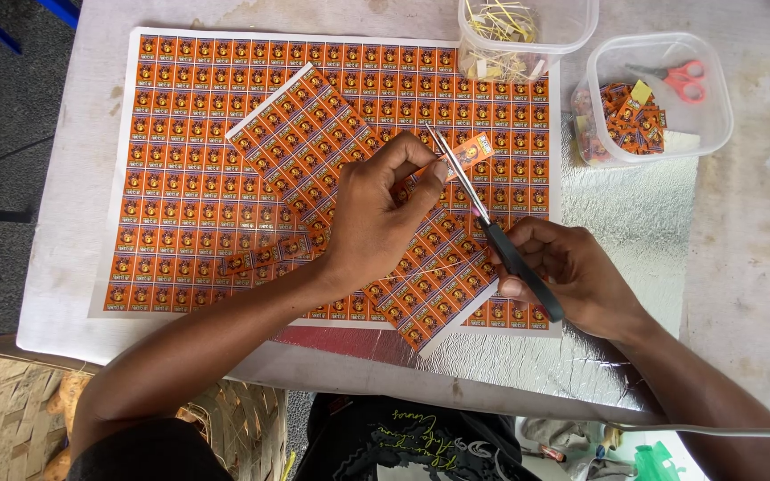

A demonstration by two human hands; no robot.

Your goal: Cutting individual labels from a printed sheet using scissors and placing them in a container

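While the left hand (376,218) pinches an orange label strip (467,153) and the right hand (572,276) grips black-handled scissors (492,223), a crooked snip could nick the fingertips (438,169).

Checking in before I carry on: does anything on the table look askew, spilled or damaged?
Nothing is spilled or damaged. The smaller label sheet lies askew across the big sheet, under the left hand. The right hand holds black-handled scissors. Cut labels sit inside the tub with red scissors.
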